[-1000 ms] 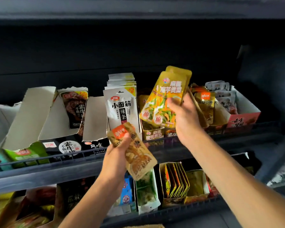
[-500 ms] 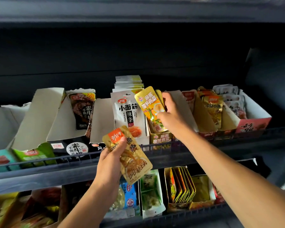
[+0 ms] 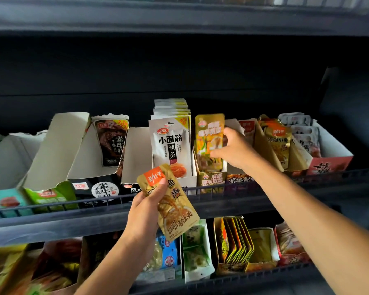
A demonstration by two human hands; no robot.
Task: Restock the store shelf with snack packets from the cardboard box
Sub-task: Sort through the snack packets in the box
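My left hand (image 3: 145, 211) grips a gold snack packet (image 3: 175, 211) with an orange label by its upper left side, tilted, in front of the upper shelf's rail (image 3: 239, 186). A yellow snack packet (image 3: 208, 133) stands upright in its gold display box (image 3: 210, 182) on the upper shelf. My right hand (image 3: 237, 150) is at that packet's right side, fingers spread and touching its front; the hand is blurred. The cardboard box is not in view.
White packets (image 3: 170, 143) stand in a row left of the yellow one. Gold fish packets (image 3: 278, 141) and a red-fronted display box (image 3: 328, 165) sit to the right. Torn open display boxes (image 3: 58, 150) fill the left. The lower shelf (image 3: 232, 241) holds more packets.
My right hand lowered the yellow packet from above the shelf into its display box, where it now stands upright, and loosened its grip. My left hand kept the gold packet almost still.
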